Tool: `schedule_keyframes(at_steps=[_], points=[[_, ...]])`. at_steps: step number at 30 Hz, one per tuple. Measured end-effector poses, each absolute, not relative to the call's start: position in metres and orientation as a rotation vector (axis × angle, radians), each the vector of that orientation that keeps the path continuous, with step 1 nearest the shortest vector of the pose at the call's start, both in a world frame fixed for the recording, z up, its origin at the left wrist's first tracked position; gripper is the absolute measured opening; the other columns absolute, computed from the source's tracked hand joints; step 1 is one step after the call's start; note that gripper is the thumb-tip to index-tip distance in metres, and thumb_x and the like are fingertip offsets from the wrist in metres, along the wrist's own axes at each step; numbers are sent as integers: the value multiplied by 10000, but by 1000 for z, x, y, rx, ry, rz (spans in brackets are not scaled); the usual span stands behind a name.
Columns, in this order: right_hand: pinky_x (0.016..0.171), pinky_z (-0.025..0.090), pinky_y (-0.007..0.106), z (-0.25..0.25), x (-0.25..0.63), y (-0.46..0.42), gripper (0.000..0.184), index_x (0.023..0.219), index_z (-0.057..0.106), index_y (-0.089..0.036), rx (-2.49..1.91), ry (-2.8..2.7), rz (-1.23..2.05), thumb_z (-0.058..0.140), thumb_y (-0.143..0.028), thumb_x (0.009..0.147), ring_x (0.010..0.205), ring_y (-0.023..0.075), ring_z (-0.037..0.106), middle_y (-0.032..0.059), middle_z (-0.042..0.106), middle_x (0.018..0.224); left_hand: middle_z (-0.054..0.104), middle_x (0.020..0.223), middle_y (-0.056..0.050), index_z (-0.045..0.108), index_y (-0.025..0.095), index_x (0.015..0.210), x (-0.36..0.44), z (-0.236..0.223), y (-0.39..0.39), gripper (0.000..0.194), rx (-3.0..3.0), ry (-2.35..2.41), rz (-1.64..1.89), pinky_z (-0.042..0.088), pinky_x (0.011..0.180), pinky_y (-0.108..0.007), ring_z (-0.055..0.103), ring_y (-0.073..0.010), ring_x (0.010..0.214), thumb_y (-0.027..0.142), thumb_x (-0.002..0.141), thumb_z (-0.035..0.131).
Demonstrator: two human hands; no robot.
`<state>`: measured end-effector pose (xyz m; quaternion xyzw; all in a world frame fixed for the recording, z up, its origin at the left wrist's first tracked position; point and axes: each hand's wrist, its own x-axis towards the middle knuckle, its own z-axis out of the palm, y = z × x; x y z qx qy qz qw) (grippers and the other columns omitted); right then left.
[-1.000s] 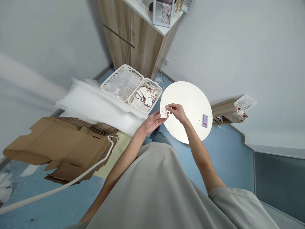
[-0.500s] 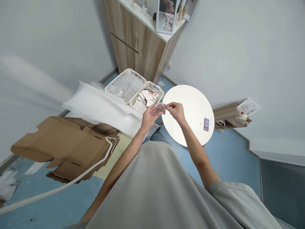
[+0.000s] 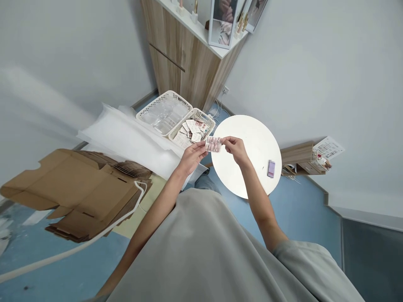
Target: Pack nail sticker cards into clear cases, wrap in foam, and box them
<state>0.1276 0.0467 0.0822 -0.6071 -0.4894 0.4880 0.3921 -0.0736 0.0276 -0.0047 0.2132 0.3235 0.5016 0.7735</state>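
Head view: left hand [image 3: 189,159], right hand [image 3: 236,149] extended forward, fingers [image 3: 199,146] pinching opposite ends of small card [image 3: 213,144]

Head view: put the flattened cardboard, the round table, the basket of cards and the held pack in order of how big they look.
1. Flattened cardboard
2. Round table, partly covered by an arm
3. Basket of cards
4. Held pack, clearly the smallest
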Motion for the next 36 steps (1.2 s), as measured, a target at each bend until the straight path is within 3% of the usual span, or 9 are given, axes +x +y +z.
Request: schedule_keyframes(at_steps=[2, 5, 8, 12, 17, 22, 25, 30, 36], points=[[515, 228, 275, 80, 126, 46, 462, 773, 740, -207, -1488, -1228, 1304, 866, -649, 724, 534, 88, 313, -57, 469, 574, 814, 1237, -123, 782, 185, 1174, -77, -2, 23, 418, 387, 538, 969, 562, 1135, -433, 750, -276, 1232, 377, 835, 934], [519, 222, 272, 73, 119, 44, 525, 798, 728, -218, -1434, -1201, 1404, 881, -712, 702, 540, 90, 292, -68, 429, 582, 788, 1343, -167, 763, 165, 1274, -81, 2, 14, 517, 313, 352, 846, 503, 1224, -502, 698, -352, 1370, 557, 939, 810], [521, 238, 271, 66, 112, 43, 575, 825, 732, -224, -1410, -1190, 1476, 900, -751, 670, 551, 94, 312, -62, 448, 606, 773, 1386, -177, 749, 151, 1330, -83, 3, 7, 549, 283, 321, 845, 466, 1262, -517, 665, -371, 1419, 562, 967, 764], [514, 234, 270, 59, 107, 42, 558, 831, 761, -214, -1407, -1214, 1464, 915, -729, 681, 549, 91, 322, -51, 486, 602, 784, 1364, -176, 769, 151, 1303, -86, 3, 2, 533, 300, 417, 927, 461, 1271, -507, 704, -357, 1367, 499, 906, 847], [516, 332, 281, 62, 102, 37, 540, 815, 790, -194, -1544, -1272, 1294, 869, -723, 741, 579, 103, 411, 19, 684, 740, 804, 1310, -164, 801, 162, 1157, -86, 2, -3, 541, 426, 744, 1103, 474, 1257, -542, 756, -339, 1263, 452, 742, 993], [545, 429, 279, 65, 99, 29, 490, 887, 837, -189, -1592, -1333, 1217, 876, -656, 744, 604, 117, 478, 35, 754, 816, 809, 1292, -141, 788, 175, 1225, -80, -1, -7, 719, 711, 1094, 1213, 490, 1248, -553, 727, -354, 1297, 474, 625, 1047], [539, 448, 281, 62, 101, 30, 442, 904, 841, -194, -1616, -1349, 1149, 851, -614, 768, 594, 119, 484, 35, 770, 841, 798, 1325, -123, 778, 203, 1300, -79, 1, -8, 750, 806, 1183, 1241, 511, 1229, -544, 729, -347, 1281, 452, 642, 1037], [532, 428, 287, 59, 110, 32, 379, 868, 812, -206, -1641, -1362, 1138, 807, -581, 812, 575, 125, 498, 17, 720, 750, 823, 1218, -126, 810, 189, 1200, -87, 11, -7, 504, 712, 1127, 1361, 571, 1146, -490, 740, -324, 1237, 422, 777, 955], [555, 431, 286, 60, 111, 33, 402, 871, 793, -212, -1598, -1400, 1186, 816, -609, 812, 588, 124, 501, 9, 701, 758, 828, 1117, -119, 822, 173, 1139, -95, 13, -5, 499, 621, 1064, 1346, 620, 1047, -469, 746, -315, 1174, 417, 738, 994]])
